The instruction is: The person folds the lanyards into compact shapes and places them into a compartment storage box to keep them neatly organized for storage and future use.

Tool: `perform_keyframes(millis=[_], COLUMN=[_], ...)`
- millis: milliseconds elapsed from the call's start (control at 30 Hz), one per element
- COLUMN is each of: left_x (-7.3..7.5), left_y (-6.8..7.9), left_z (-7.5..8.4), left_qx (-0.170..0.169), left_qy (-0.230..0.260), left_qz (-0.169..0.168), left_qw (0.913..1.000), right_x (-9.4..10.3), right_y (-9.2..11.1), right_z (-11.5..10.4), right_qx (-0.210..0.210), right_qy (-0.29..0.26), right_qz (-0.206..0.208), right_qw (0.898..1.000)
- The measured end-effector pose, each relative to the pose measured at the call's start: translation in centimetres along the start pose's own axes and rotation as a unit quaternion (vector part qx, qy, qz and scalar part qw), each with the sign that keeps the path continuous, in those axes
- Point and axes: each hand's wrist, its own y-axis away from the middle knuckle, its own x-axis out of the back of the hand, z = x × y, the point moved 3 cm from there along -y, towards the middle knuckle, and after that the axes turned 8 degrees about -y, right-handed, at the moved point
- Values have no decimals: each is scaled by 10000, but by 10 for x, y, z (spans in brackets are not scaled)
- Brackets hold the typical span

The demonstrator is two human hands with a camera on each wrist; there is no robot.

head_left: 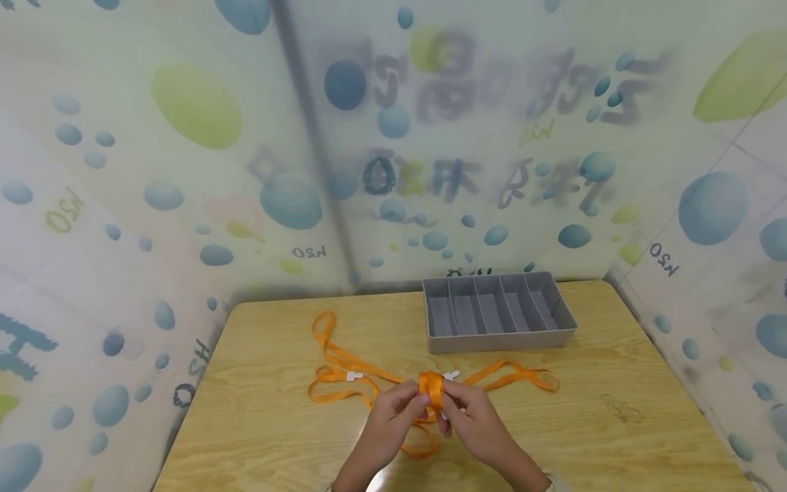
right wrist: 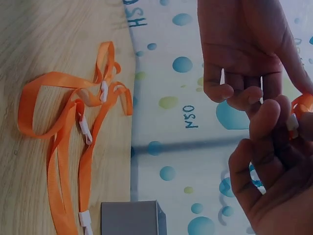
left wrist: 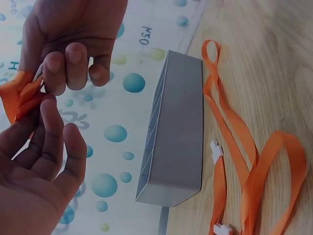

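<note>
An orange lanyard (head_left: 432, 387), folded into a small flat bundle, is held up between both hands above the table. My left hand (head_left: 391, 415) pinches its left side between thumb and fingers. From the other side my right hand (head_left: 475, 418) pinches it too, fingers curled. In the right wrist view, a white plastic piece (right wrist: 293, 123) shows by the right fingers. Loose orange lanyards (head_left: 350, 362) with white clips (head_left: 354, 376) lie spread on the table behind and left of the hands. Another lanyard loop (head_left: 522, 374) stretches right.
A grey tray (head_left: 501, 342) with several narrow compartments stands at the table's back, right of centre. The wooden table (head_left: 264, 437) is enclosed at the back and sides by a pale curtain (head_left: 381, 225) patterned with blue and green ovals.
</note>
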Motion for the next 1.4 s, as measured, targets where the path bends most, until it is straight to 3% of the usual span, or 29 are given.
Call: perform_keyframes(millis=[233, 500, 700, 800, 967, 1200, 1300, 1400], left_x=[2, 5, 5, 4, 4, 6, 7, 4], left_y=[1, 1, 1, 1, -1, -6, -9, -12], left_z=[-1, -4, -4, -4, -6, -8, -9, -11], left_qx=[-123, -312, -285, -296, -373, -155, -277, -326], left_qy=[-109, -75, 90, 207, -106, -450, -476, -340], left_qz=[-51, -78, -55, -48, 113, 444, 533, 420], left_qw=[9999, 9995, 9995, 9993, 9992, 9979, 9971, 9980], right_x=[-2, -4, -1, 1, 3, 9, 12, 13], right_y=[0, -2, -2, -1, -1, 1, 2, 2], right_z=[-3, -2, -3, -4, -3, 1, 3, 3], right_qx=[187, 435, 380, 291, 305, 322, 478, 920], right_qy=[22, -343, -169, -11, 112, 448, 576, 499], right_qz=[-217, -780, -996, -873, -660, -265, 20, 448], right_qw=[9996, 9954, 9942, 9958, 9973, 9981, 9972, 9935])
